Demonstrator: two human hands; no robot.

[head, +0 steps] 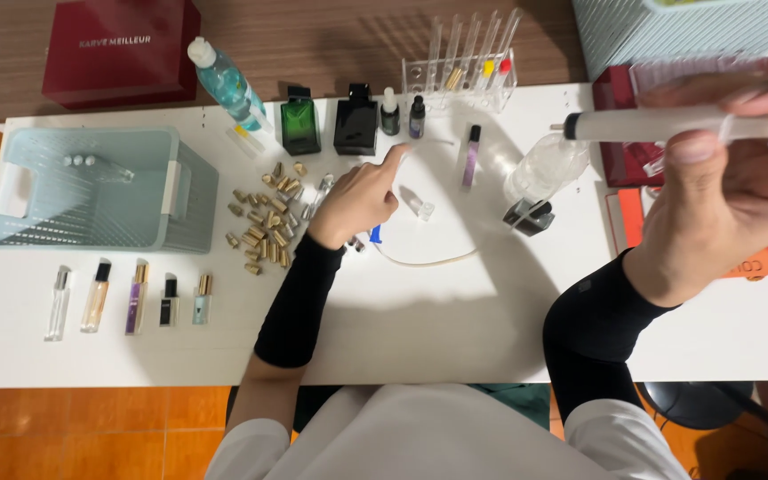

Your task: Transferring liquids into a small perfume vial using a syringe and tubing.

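My right hand [722,191] is raised close to the camera at the right and grips a large clear syringe [660,124] held level, its black plunger tip pointing left. My left hand [362,200] rests on the white table [455,320], index finger stretched toward the middle, with a small clear vial [324,187] beside its knuckles; whether it holds anything I cannot tell. A small capped vial [418,204] and a thin purple sprayer bottle [470,156] lie just right of that finger. A thin tube [428,260] curves below the hand.
A pile of gold caps [264,222] lies left of my left hand. A pale blue basket [91,191] stands far left, several slim sample bottles [135,298] in front of it. Green [300,124] and black [356,120] bottles, a test-tube rack [464,76] and red boxes [122,49] line the back.
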